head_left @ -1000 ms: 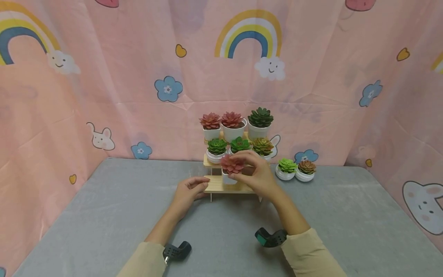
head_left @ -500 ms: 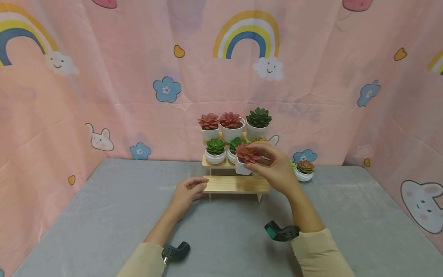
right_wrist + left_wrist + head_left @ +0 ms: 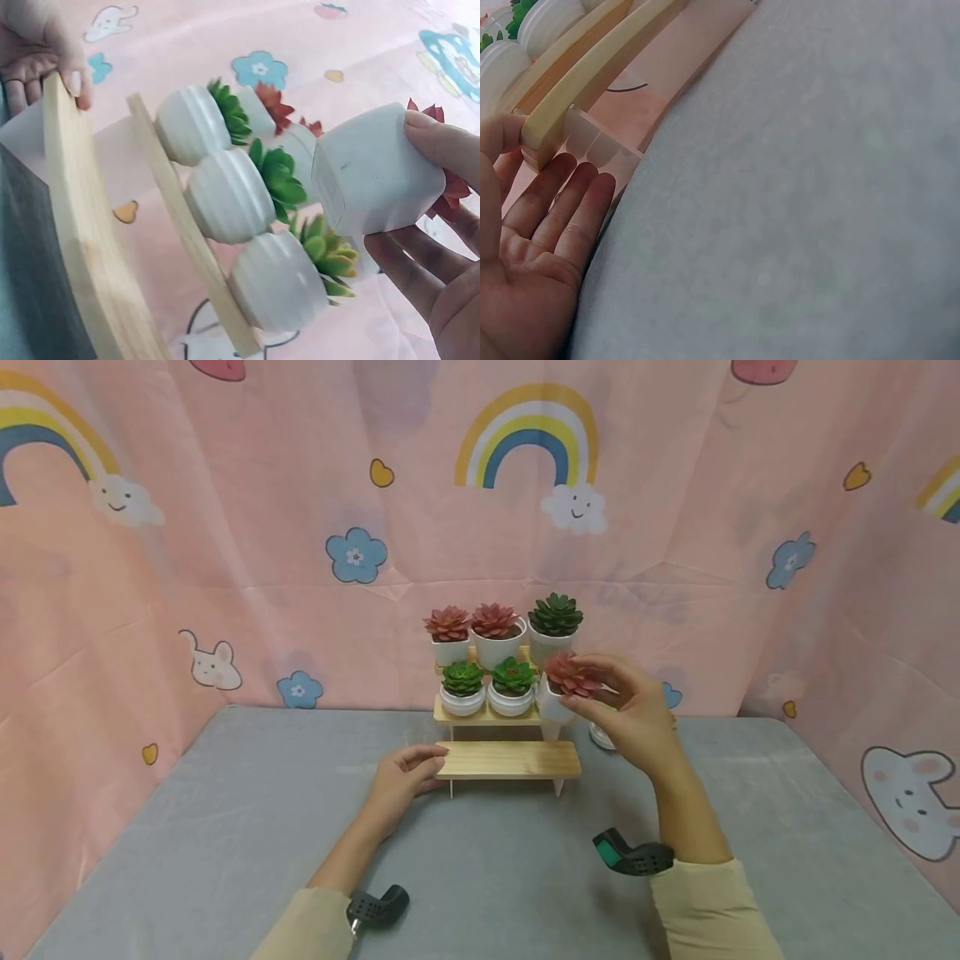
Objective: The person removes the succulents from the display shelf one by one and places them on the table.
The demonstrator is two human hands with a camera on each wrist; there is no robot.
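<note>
A red potted succulent point(image 3: 572, 677) in a squarish white pot is held up by my right hand point(image 3: 637, 714), thumb and fingers around it. In the right wrist view the pot point(image 3: 375, 172) hangs tilted beside the middle row. My left hand point(image 3: 401, 783) grips the left end of the lowest step of a wooden tiered plant stand point(image 3: 510, 760), with the thumb on the board's end point(image 3: 544, 135). That step is bare. On the middle step stand two green succulents point(image 3: 462, 681) and a yellow-green one point(image 3: 322, 251), which the held pot hides in the head view.
Two red succulents point(image 3: 448, 631) and a dark green one point(image 3: 555, 622) stand on the top step. Part of a white pot point(image 3: 602, 737) shows on the grey table point(image 3: 247, 827) behind my right hand. A pink patterned curtain point(image 3: 262, 527) hangs behind.
My right hand has lifted the red succulent off the lowest step and carried it up and to the right. The left hand stays on the stand's end.
</note>
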